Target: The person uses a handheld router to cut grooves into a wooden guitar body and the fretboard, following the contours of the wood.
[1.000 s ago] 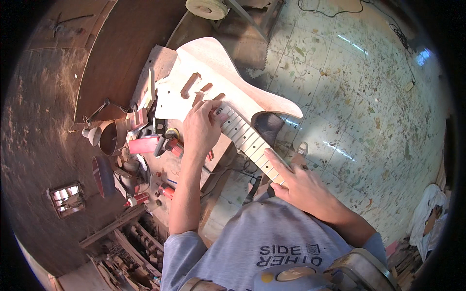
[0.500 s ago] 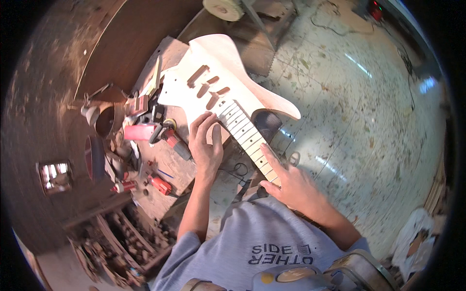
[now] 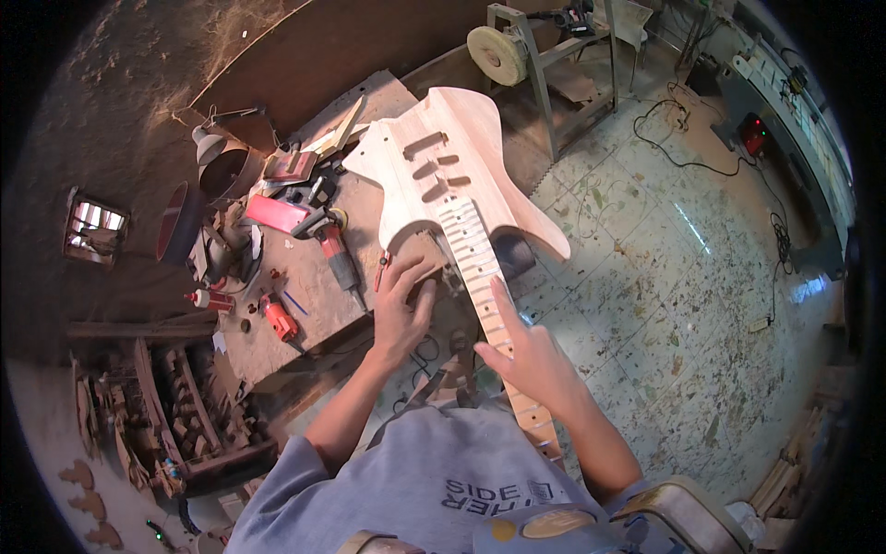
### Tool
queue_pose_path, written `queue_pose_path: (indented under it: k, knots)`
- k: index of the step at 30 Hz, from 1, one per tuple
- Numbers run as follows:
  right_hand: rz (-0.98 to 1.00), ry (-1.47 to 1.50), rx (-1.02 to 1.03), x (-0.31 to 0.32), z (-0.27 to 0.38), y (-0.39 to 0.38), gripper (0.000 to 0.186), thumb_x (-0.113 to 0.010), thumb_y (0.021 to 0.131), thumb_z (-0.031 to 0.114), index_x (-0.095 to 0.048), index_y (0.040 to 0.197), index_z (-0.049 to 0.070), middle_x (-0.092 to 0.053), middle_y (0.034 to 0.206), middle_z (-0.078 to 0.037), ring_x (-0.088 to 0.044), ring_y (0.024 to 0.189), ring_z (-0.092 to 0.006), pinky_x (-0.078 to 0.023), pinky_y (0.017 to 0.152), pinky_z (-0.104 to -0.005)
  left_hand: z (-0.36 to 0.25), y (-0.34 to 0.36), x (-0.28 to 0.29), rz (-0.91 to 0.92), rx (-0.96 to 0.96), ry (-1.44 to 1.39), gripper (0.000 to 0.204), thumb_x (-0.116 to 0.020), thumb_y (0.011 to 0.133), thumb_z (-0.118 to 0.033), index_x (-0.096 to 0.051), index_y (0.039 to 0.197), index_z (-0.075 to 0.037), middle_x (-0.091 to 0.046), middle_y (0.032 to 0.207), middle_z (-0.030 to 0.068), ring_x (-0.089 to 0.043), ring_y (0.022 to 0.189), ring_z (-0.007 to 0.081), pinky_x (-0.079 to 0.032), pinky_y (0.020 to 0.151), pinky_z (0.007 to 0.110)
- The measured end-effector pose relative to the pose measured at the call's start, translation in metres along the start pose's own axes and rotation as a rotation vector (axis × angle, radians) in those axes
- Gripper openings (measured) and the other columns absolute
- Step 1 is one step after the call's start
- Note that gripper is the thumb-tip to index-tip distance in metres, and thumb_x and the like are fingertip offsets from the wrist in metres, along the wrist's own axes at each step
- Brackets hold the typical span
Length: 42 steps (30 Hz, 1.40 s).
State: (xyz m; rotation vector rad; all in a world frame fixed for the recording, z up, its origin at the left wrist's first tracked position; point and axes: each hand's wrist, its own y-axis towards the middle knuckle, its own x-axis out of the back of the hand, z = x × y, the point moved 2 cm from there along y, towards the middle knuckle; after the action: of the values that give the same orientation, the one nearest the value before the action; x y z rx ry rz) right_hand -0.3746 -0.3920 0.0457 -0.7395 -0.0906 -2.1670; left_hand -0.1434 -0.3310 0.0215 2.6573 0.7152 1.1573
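An unfinished pale wooden guitar body (image 3: 461, 125) with dark cut-out pockets lies across the bench's right corner, its fretted neck (image 3: 471, 240) running down toward my shirt. My right hand (image 3: 531, 365) holds the neck midway, index finger stretched along the fretboard and thumb over its left side; its other fingers are largely hidden. My left hand (image 3: 403, 305) is left of the neck at the bench's edge, fingers bent and apart, near small red-handled pliers (image 3: 382, 272), with nothing visible in it.
The cluttered bench (image 3: 258, 365) carries a red-and-black power tool (image 3: 334, 254), a red tool (image 3: 281, 319) and wood offcuts. A lamp (image 3: 208, 143), a metal stand with a round pad (image 3: 496, 55), cables on the speckled floor (image 3: 664, 277), and a scrap-wood rack (image 3: 185, 415) surround me.
My left hand has left the top of the neck, moving down to the bench's edge. The neck has swung more upright. My right hand stays on it. The view has shifted, showing more workshop.
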Motion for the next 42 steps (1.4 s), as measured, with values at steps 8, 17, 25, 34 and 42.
queue_pose_path:
  k: [8, 17, 25, 34, 42]
  knots:
    - [0.0, -0.164, 0.04, 0.006, -0.002, 0.004, 0.095, -0.07, 0.096, 0.036, -0.014, 0.167, 0.007, -0.069, 0.079, -0.036, -0.069, 0.083, -0.0566, -0.057, 0.077, -0.0607, -0.019, -0.122, 0.024, -0.074, 0.216, 0.036, 0.025, -0.07, 0.094, -0.008, -0.074, 0.118, -0.003, -0.068, 0.128, 0.0173, -0.068, 0.117, 0.0312, -0.052, 0.101, 0.039]
    - [-0.035, -0.145, 0.079, 0.004, -0.015, 0.004, 0.071, -0.048, 0.109, 0.04, -0.017, 0.167, 0.012, -0.066, 0.099, -0.043, -0.063, 0.102, -0.06, -0.049, 0.093, -0.0611, -0.02, -0.201, 0.014, 0.117, 0.609, -0.374, 0.037, -0.058, 0.108, -0.031, -0.075, 0.119, 0.0, -0.071, 0.129, 0.0128, -0.071, 0.11, 0.0234, -0.052, 0.103, 0.039]
    - [-0.011, -0.255, 0.132, -0.001, -0.023, 0.014, 0.075, -0.046, 0.108, 0.044, -0.014, 0.167, 0.008, -0.067, 0.112, -0.041, -0.063, 0.111, -0.0577, -0.048, 0.102, -0.0597, -0.128, -0.261, -0.1, 0.683, 0.522, -1.165, 0.072, -0.032, 0.112, -0.057, -0.046, 0.153, 0.001, -0.061, 0.144, 0.015, -0.062, 0.128, 0.0272, -0.047, 0.114, 0.044]
    - [-0.178, 0.223, -0.037, 0.028, -0.043, -0.053, 0.071, -0.04, 0.108, 0.059, -0.025, 0.167, 0.023, -0.072, 0.106, -0.026, -0.071, 0.086, -0.0387, -0.058, 0.076, -0.0448, -0.173, -0.281, -0.131, 0.149, 0.52, -1.394, 0.048, -0.039, 0.115, -0.034, -0.05, 0.142, 0.005, -0.067, 0.132, 0.0242, -0.071, 0.111, 0.0278, -0.059, 0.099, 0.044]
    - [-0.11, 0.568, -0.265, 0.056, -0.187, -0.138, 0.09, -0.037, 0.103, 0.074, -0.036, 0.16, 0.005, -0.07, 0.094, -0.018, -0.071, 0.062, -0.0241, -0.06, 0.05, -0.0339, -0.191, -0.282, -0.134, -0.014, 0.547, -1.368, 0.049, -0.039, 0.115, -0.036, -0.054, 0.139, 0.003, -0.07, 0.128, 0.0215, -0.073, 0.098, 0.0249, -0.062, 0.086, 0.041]
